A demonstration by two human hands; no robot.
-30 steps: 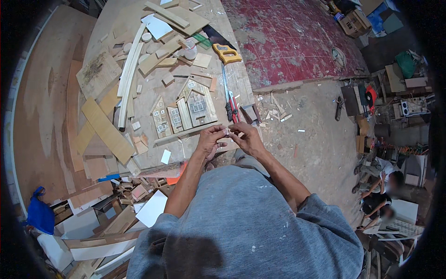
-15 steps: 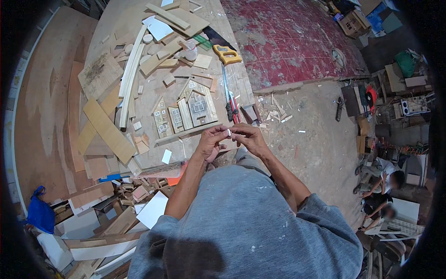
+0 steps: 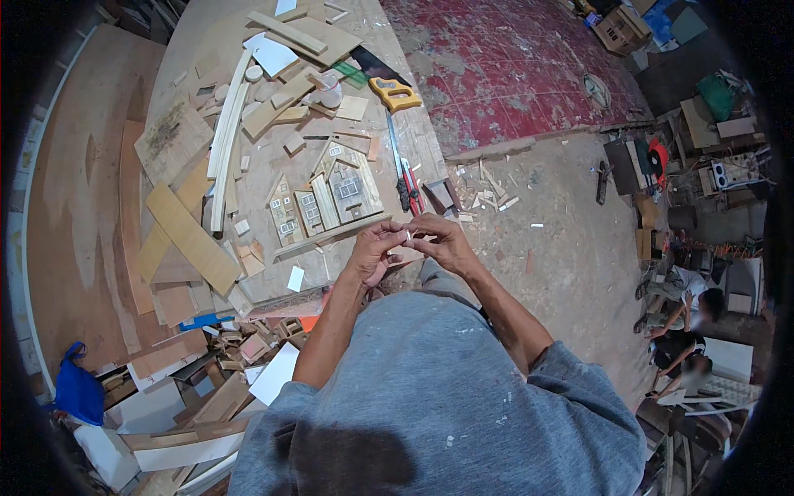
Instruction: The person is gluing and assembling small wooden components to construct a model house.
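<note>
Close to my body, at the table's near edge, my left hand (image 3: 373, 251) and my right hand (image 3: 445, 245) meet fingertip to fingertip. Both are closed in a pinch on a small white piece (image 3: 407, 236); most of it is hidden by the fingers, and its kind is too small to tell. Just beyond them a wooden model house (image 3: 346, 187) with gabled fronts and small white-framed windows lies on the worktable (image 3: 178, 93). A red-handled tool (image 3: 415, 197) and a dark-gripped tool (image 3: 404, 193) lie right of the house.
A handsaw with a yellow handle (image 3: 394, 94) rests at the table's right side. Boards (image 3: 192, 237), long white strips (image 3: 229, 140) and offcuts cover the left and back. Below the table, scrap wood (image 3: 223, 388) is heaped beside a blue bag (image 3: 80, 387). Two people (image 3: 680, 331) sit at far right.
The view has shifted slightly, so the table items sit a little further left. My fingers stay together on the white piece, with the right fingers slightly re-angled.
</note>
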